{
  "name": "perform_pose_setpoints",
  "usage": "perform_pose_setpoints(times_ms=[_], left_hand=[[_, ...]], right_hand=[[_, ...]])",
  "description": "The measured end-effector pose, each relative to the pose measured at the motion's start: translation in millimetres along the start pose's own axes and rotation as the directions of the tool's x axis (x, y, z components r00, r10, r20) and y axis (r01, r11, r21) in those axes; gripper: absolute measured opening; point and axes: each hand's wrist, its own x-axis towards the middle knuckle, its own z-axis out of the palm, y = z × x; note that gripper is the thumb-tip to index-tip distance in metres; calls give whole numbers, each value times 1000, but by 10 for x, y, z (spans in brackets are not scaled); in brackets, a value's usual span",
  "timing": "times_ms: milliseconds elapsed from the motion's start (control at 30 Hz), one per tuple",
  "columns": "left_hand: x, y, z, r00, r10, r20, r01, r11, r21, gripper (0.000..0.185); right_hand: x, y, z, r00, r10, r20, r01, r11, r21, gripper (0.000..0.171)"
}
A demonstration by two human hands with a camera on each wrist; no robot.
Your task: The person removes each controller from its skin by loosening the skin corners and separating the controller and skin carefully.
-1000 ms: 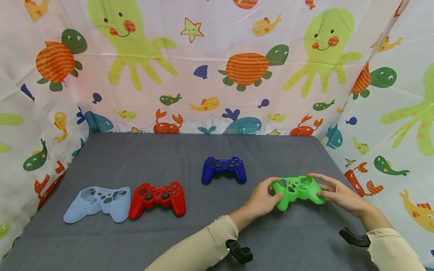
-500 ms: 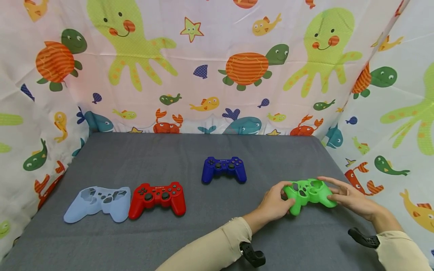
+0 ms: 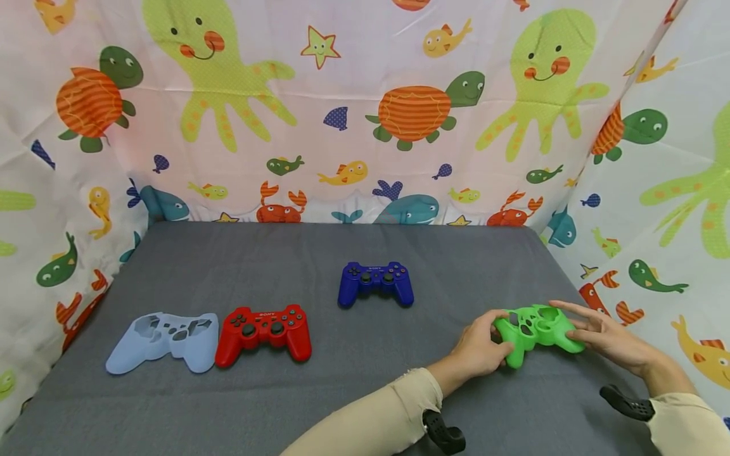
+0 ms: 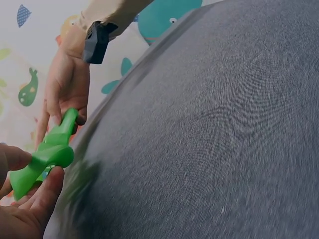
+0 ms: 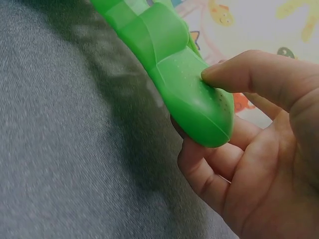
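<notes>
Gripping green cover [image 3: 538,327] with both hands' fingers, left hand [image 3: 478,350], right hand [image 3: 607,337], shifted rightward since earlier

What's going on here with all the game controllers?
A person sits at a grey cloth-covered table and holds a green silicone controller cover with both hands: the left hand grips its left horn, the right hand pinches its right end. It sits near the table's right edge. A blue controller lies in the middle; a red controller and a pale blue cover lie side by side at left.
</notes>
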Motion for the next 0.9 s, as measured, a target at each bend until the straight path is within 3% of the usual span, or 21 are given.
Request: perform_pose_setpoints(times_ms=[433,567,767,900], left_hand=[[-30,2,191,1000,-19,-7,19,1000,-11,49],[-16,-14,205,1000,-21,20,20,999,32,51],[22,-76,183,996,-43,74,29,984,178,63],[28,-101,164,995,-39,94,27,992,126,66]], right_hand=[[-134,120,-71,1000,-8,29,8,1000,9,63],[-152,174,-68,1000,-6,28,5,1000,20,63],[-168,193,-51,1000,20,-24,-21,999,-40,62],[-173,170,-30,990,79,-119,-97,983,-153,62]])
